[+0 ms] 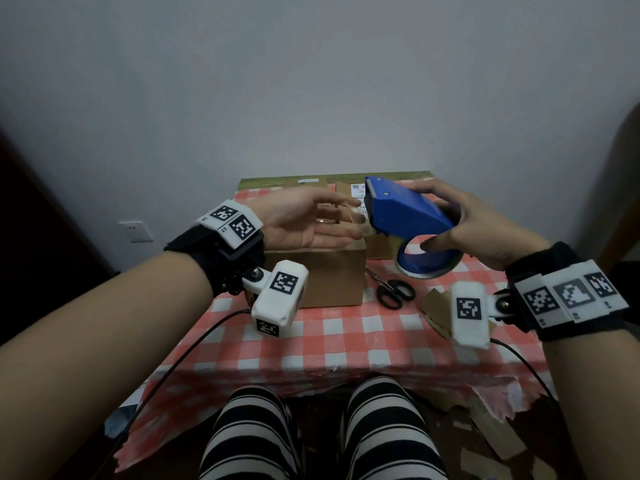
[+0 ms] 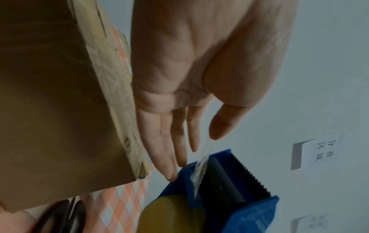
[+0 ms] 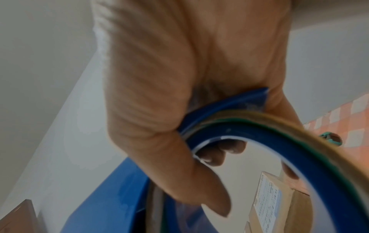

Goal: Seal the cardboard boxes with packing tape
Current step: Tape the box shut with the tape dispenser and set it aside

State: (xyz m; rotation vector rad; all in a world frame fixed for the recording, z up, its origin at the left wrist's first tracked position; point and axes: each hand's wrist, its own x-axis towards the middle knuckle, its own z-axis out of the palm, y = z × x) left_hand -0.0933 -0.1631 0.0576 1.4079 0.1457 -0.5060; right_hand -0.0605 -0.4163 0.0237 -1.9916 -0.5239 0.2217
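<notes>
My right hand (image 1: 446,230) grips a blue tape dispenser (image 1: 405,216) in the air above the table, its toothed blade pointing left. Its fingers (image 3: 219,154) curl through the core of the tape roll (image 1: 429,268). My left hand (image 1: 349,216) reaches to the dispenser's mouth with long, nearly straight fingers. Its thumb (image 2: 217,126) and forefinger tips pinch the loose end of clear tape (image 2: 201,164). A closed cardboard box (image 1: 332,275) stands on the table below the left hand. A second box (image 1: 346,192) with a white label stands behind it.
Black scissors (image 1: 391,289) lie to the right of the near box on the red-checked tablecloth (image 1: 346,341). A torn cardboard scrap (image 1: 433,303) lies further right. Cables run off the front edge near my striped knees. A plain wall stands close behind the table.
</notes>
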